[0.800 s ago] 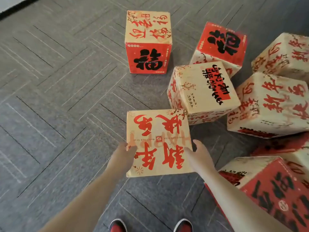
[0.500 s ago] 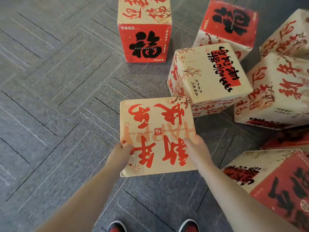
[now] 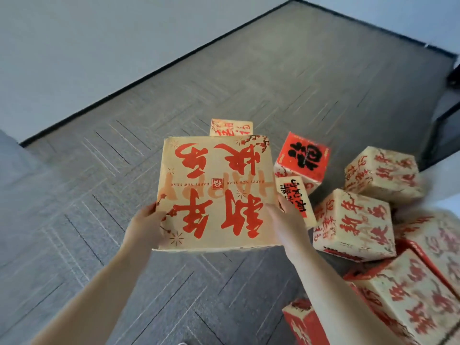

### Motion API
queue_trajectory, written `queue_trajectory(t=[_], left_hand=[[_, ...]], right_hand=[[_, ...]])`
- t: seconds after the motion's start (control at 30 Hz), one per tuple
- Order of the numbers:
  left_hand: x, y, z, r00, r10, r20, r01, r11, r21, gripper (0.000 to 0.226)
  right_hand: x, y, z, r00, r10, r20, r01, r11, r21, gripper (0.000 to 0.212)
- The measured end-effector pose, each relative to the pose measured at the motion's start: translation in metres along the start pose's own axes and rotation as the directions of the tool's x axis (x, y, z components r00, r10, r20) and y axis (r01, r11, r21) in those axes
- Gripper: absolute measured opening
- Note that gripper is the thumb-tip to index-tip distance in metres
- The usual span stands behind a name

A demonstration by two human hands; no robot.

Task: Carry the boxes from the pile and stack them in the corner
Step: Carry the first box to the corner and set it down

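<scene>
The box, tan card with red brush lettering and "HAPPY NEW YEAR" printed upside down across its top, is off the floor at the centre of the frame, carried between both hands. The left hand grips its lower left edge, thumb lying over the top face and the other fingers hidden below. The right hand clasps the lower right edge, thumb on top, with the rest of its fingers out of sight behind the side. Bare forearms run in from the bottom edge.

The pile fills the lower right. A red-sided carton is lowest in the frame, and a tilted tan carton lies at middle right. A carton with black writing shows partly behind the right hand. Further up sits a red-topped carton. A lone carton peeks over the held box's far edge.

Grey carpet stretches beyond to a black skirting under a pale wall. The skirting lines meet at a corner at the top of the frame.
</scene>
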State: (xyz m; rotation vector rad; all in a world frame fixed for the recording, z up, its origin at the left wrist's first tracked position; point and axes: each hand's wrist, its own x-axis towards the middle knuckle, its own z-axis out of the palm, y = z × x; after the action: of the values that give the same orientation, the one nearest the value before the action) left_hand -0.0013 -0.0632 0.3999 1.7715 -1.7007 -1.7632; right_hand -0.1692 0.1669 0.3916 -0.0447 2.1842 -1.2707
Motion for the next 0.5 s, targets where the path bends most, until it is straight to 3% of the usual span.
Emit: queue_trajectory(t=[0.13, 0.37, 0.5], left_hand=[[-0.101, 0.088, -0.057, 0.991, 0.132, 0.031, -0.127, 0.984, -0.126, 0.034], [-0.210, 0.152, -0.142, 0.944, 0.328, -0.023, -0.323, 0.911, -0.257, 0.043], [-0.221, 0.161, -0.196, 0.886, 0.464, 0.018, -0.447, 0.862, -0.240, 0.044]], right_hand=[[-0.076, -0.116, -0.053, 0.985, -0.156, 0.071, 0.156, 0.988, 0.015, 0.023], [-0.174, -0.222, -0.061, 0.910, -0.390, 0.138, 0.389, 0.921, 0.037, 0.040], [-0.191, -0.249, -0.033, 0.871, -0.461, 0.167, 0.464, 0.885, 0.026, 0.069]])
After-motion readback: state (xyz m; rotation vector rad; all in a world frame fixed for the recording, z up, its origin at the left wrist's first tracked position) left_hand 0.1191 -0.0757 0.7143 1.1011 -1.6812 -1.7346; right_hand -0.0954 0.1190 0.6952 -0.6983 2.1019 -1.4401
